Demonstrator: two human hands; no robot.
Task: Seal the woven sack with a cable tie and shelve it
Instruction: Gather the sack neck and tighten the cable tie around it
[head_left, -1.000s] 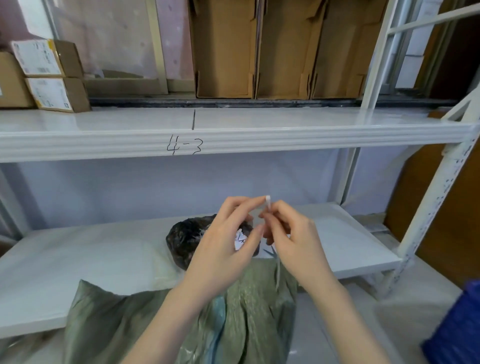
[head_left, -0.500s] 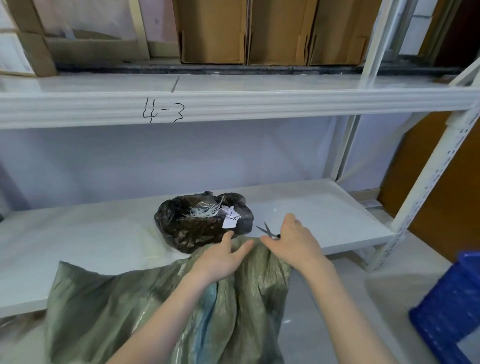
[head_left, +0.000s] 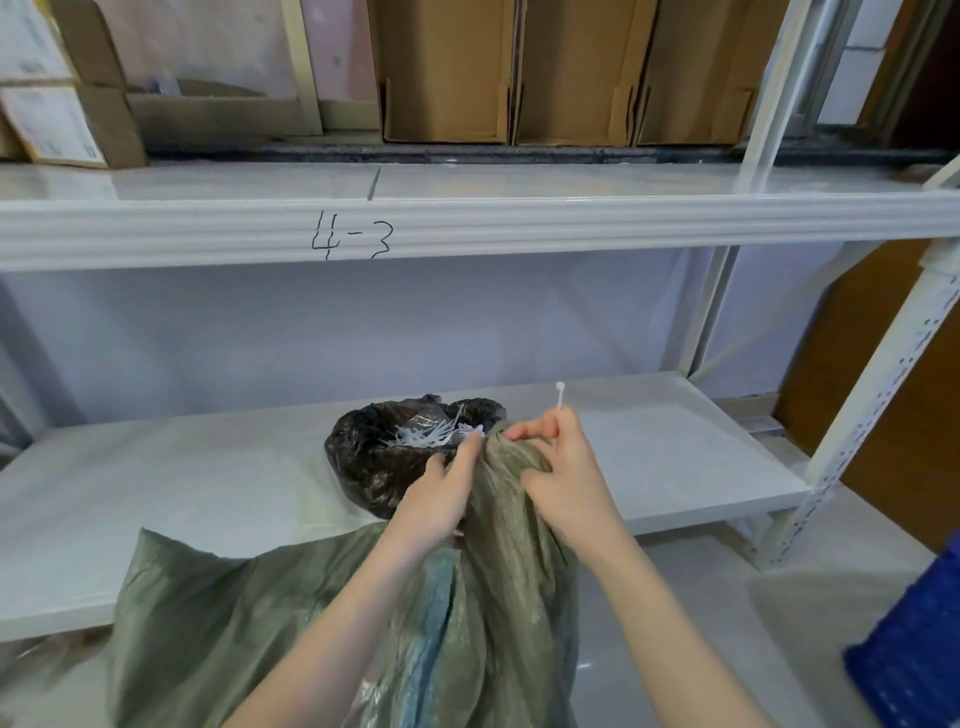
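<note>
- Now, my left hand (head_left: 441, 499) and right hand (head_left: 563, 475) bunch the green woven sack's (head_left: 498, 582) neck between them, fingers curled into the fabric.
- My right fingers also pinch a white cable tie (head_left: 560, 397), its head poking above them.
- Just beyond my left hand, a black bag (head_left: 374, 462) of spare ties sits on the white lower shelf (head_left: 675, 457).
- Overhead, a shelf edge (head_left: 571, 223) reads "4-3".
</note>
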